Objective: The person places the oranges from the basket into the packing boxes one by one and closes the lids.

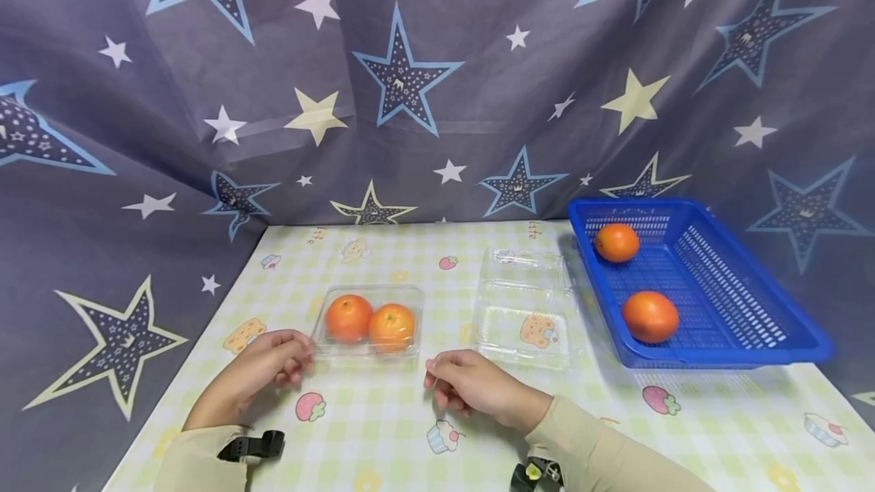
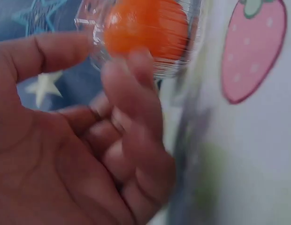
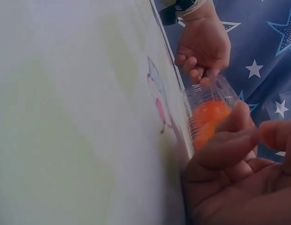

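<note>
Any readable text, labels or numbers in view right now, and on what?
"tte": end of a word printed at the far edge of the tablecloth, near; the rest is cut off.
A similar scrap near: too small to read.
Clear boxes, blue basket: no readable label.

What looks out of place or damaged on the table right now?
Nothing stands out. The closed clear box sits flat with two oranges inside, between the left hand and right hand. The empty clear box lies open beside it. The blue basket holds two more oranges; nothing is spilled.
</note>
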Motion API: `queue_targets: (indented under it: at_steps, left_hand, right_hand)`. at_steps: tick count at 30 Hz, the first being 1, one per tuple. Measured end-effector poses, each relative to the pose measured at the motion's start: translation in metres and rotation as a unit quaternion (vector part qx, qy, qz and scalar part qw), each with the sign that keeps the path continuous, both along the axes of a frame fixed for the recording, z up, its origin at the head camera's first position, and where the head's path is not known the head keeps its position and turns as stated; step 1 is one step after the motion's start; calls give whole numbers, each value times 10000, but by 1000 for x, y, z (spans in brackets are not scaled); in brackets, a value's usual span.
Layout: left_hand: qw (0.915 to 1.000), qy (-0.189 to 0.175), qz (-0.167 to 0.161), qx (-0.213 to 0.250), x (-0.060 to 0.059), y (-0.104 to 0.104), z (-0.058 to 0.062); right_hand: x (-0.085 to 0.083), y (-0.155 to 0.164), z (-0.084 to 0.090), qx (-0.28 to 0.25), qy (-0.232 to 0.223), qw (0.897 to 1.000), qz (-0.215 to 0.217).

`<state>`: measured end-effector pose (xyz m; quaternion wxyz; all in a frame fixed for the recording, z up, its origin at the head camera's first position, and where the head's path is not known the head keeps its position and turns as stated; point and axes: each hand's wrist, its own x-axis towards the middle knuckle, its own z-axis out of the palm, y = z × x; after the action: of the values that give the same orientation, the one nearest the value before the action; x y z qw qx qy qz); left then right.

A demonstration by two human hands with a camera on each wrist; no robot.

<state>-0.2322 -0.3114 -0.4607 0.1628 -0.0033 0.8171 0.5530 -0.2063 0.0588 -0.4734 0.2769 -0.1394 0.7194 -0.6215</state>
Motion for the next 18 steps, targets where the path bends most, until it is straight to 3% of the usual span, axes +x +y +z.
queue_targets:
  at_steps: [2, 4, 8, 11, 13, 18]
  left_hand:
    - [9965, 146, 244, -784, 3, 6, 9]
    - [9867, 451, 470, -1493, 5, 15, 18]
    - [9530, 1616, 703, -2464, 5, 37, 41]
    - [9282, 2419, 753, -2723, 3, 57, 58]
    - [9168, 2757, 683, -2807, 0, 71, 69]
    - [9052, 3000, 299, -2995, -9, 108, 91]
  right_hand:
    - [2, 1, 2, 79, 93, 9999, 110]
    - [3, 2, 4, 150, 161, 9996, 187]
    - [3, 7, 12, 293, 433, 9982, 283]
    - [1, 12, 22, 398, 831, 9953, 302]
    - [0, 15, 30, 474, 1111, 9923, 260]
    - [-4, 27, 50, 720, 1523, 9855, 185]
